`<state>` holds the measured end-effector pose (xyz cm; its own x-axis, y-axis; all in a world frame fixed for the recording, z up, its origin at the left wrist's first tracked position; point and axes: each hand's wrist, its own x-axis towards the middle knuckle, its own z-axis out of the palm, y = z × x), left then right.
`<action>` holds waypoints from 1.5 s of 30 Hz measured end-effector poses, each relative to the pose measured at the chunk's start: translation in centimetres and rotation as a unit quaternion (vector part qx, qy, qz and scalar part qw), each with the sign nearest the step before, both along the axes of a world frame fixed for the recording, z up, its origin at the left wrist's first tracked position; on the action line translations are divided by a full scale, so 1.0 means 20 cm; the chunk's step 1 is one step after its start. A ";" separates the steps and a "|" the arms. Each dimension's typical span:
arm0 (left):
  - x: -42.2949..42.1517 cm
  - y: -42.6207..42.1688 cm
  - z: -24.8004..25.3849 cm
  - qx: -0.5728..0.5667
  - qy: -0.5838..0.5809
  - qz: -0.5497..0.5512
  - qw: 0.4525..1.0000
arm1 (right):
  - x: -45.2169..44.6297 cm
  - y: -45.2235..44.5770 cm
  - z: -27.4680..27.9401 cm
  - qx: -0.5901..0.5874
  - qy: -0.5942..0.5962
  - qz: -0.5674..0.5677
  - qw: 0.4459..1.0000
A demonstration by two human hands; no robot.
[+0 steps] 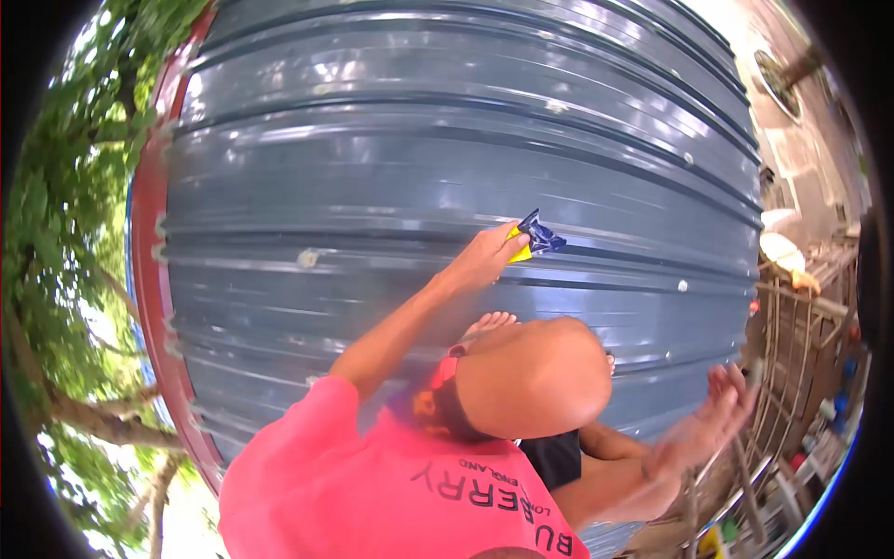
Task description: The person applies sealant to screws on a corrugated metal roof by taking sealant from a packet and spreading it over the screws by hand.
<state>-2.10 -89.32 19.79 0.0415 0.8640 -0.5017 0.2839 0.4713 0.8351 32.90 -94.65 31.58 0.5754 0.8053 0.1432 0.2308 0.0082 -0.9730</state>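
Observation:
My left hand [489, 256] is closed on a crumpled yellow and dark blue packet [540, 235], held above the ribbed blue-grey metal roof [391, 177]. At the lower right, beyond my bent knee [535, 377], my right hand [708, 419] is raised near the roof's right edge. Motion smears its fingers, and a thin greyish shape beside the fingertips is too blurred to identify. Bare toes [491, 322] show on the metal just past my knee.
Tree branches and leaves [65, 214] hang beyond the roof's red left edge [149, 214]. Several pale spots dot the metal sheets. Down on the right are a wooden pole frame [792, 345], a round white object [782, 252] and mixed items on the ground.

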 end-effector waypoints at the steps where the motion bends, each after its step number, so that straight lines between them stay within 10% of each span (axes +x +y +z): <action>1: -0.06 -0.04 -0.10 0.092 0.017 0.004 0.996 | -0.15 0.10 -0.03 -0.047 0.042 0.046 0.997; 11: -0.18 -0.13 0.04 0.052 -0.031 0.067 0.996 | -0.86 0.36 -0.29 -0.097 -0.013 0.384 0.918; 45: -0.24 -0.05 -0.01 0.163 0.098 -0.070 0.979 | -1.10 0.38 -0.45 -0.295 0.257 0.353 0.850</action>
<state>-6.95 -90.35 19.67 0.1018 0.9722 -0.2110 0.4959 0.1343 0.8579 10.85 -87.08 22.60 -0.2165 0.8200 -0.5299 -0.0855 -0.5566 -0.8264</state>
